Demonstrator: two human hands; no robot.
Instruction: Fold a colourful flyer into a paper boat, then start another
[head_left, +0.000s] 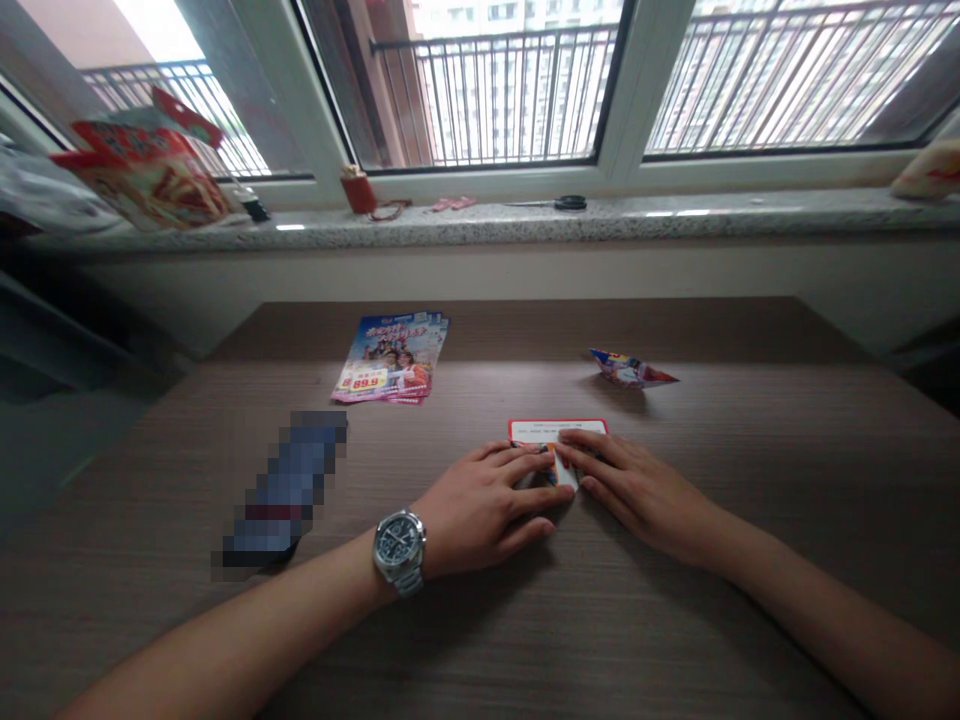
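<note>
Left grip point(487, 505): wide, fingers spread flat on folded paper point(556, 428)
Right grip point(645, 490): wide, fingers flat on it too
Flyer stack point(394, 358): counter point(487, 350) left, "89.9" readable
Folded paper: middle, partly under both grips; print too small
Pointed paper shape point(630, 371): right, colourfully printed

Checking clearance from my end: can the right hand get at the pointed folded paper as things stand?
Likely yes: nothing shows between the right hand and the pointed folded paper beyond it, though that hand rests on the red-edged sheet.

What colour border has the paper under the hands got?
The paper has a red border; head view.
</note>
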